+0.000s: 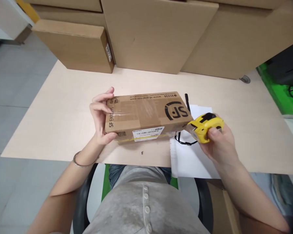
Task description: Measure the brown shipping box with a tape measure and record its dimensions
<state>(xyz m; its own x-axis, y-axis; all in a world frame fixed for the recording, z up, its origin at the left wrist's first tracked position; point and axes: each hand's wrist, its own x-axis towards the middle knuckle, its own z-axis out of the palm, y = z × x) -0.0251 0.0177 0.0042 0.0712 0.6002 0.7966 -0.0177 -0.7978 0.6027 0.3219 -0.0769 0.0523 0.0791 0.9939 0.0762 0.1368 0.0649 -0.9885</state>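
A brown cardboard box (140, 110) with SF Express printing and clear packing tape is held tilted above the table's front part. My left hand (100, 113) is closed around its left end, fingers on the top and thumb at the lower front corner. In my right hand (223, 143) is a yellow tape measure (205, 128), its case close to the box's right front corner. A thin yellow blade (127, 140) runs along the lower front side, past a white barcode label (148, 133). The blade's far end is near my left thumb; its exact contact is unclear.
White paper sheets (197, 159) lie under my right hand, with a black strap (187, 101) beside them. Large cardboard boxes (158, 35) and a smaller carton (70, 48) line the table's (51, 123) back edge. A green surface (280, 94) is at right.
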